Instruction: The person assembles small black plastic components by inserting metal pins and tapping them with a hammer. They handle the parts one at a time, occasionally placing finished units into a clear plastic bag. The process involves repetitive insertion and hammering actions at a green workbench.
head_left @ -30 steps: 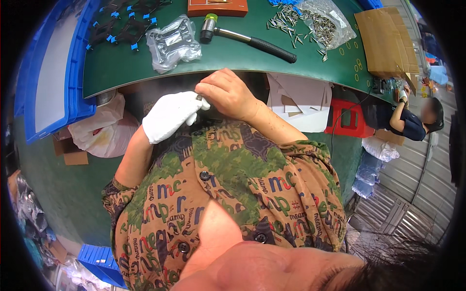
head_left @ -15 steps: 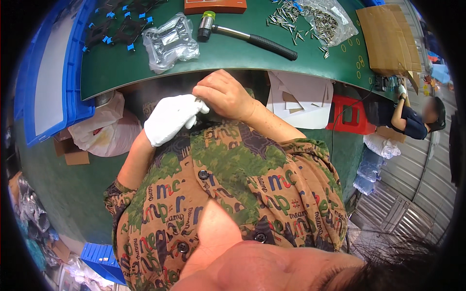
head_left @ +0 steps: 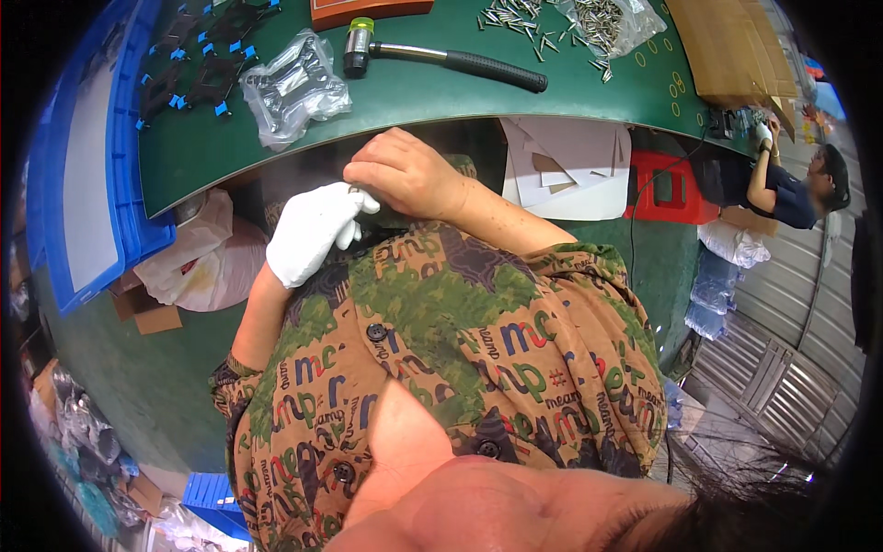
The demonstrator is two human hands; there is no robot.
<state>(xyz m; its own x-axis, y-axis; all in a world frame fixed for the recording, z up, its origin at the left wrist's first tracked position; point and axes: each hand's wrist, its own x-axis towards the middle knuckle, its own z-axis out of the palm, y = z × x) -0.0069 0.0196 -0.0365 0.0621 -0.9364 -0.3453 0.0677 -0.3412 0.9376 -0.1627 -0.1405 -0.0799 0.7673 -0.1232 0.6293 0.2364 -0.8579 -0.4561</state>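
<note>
My left hand [head_left: 313,232], in a white glove, and my bare right hand [head_left: 409,177] meet in front of my chest, just short of the table's near edge. The fingers of both are closed and touch at the tips. Whatever they pinch, if anything, is too small or hidden to make out. Nearest on the green table [head_left: 405,97] lies a dark four-armed part in a clear plastic bag [head_left: 296,90]. Beside it rests a mallet [head_left: 432,57] with a black grip and a yellow-green end.
Black frames with blue tips [head_left: 216,78] lie at the table's far left, near a blue crate [head_left: 143,198]. Metal pins [head_left: 593,28] spill from a bag at the far right, beside a cardboard box [head_left: 736,55]. A co-worker [head_left: 782,189] sits at right, past a red stool [head_left: 658,189].
The view has shifted slightly, so the table and its things sit higher and further left. My hands stay together, fingers closed, in much the same pose.
</note>
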